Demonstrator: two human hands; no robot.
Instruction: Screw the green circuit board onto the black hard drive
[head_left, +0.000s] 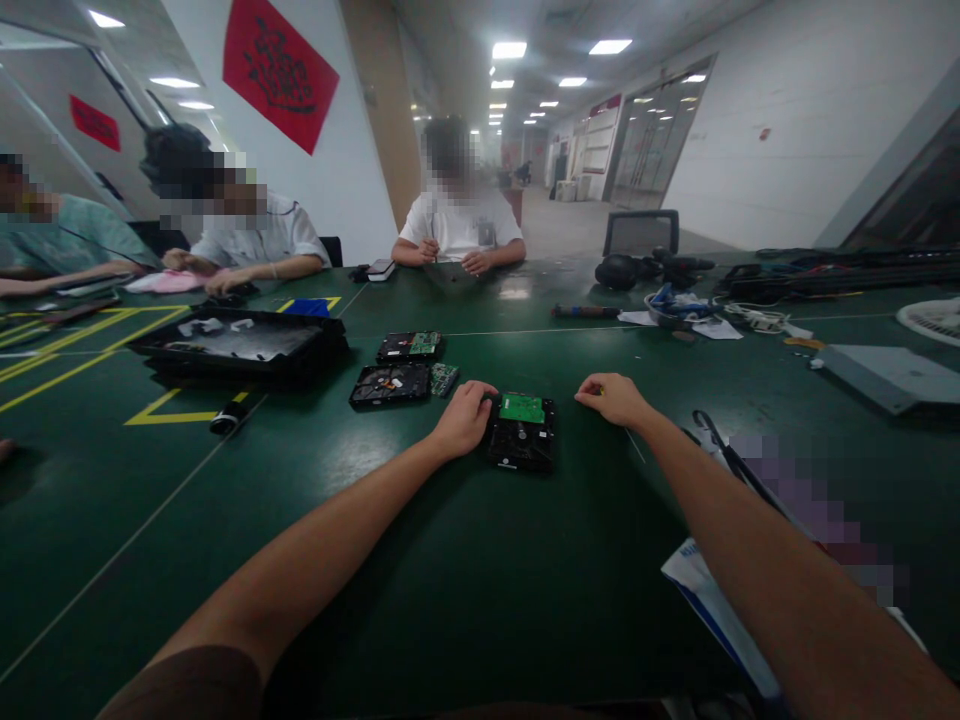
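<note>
On the green table lies a hard drive [523,437] with its black underside up and a green circuit board [523,408] at its far end. My left hand [466,416] steadies it, fingers curled against its left edge. To the right of the drive, my right hand [616,398] is closed in a pinch just above the table. A small yellowish spot shows at its fingers, but I cannot make out what they hold. Beyond my left hand lie two more hard drives, one nearer [388,385] and one farther [409,346], beside a loose circuit board [444,379].
A black tray-like casing [240,340] stands at the left, with a small black cylinder [228,418] before it. A grey metal box [889,378], cables [671,303] and a dark-handled tool [585,312] lie to the right. Several people sit across the table.
</note>
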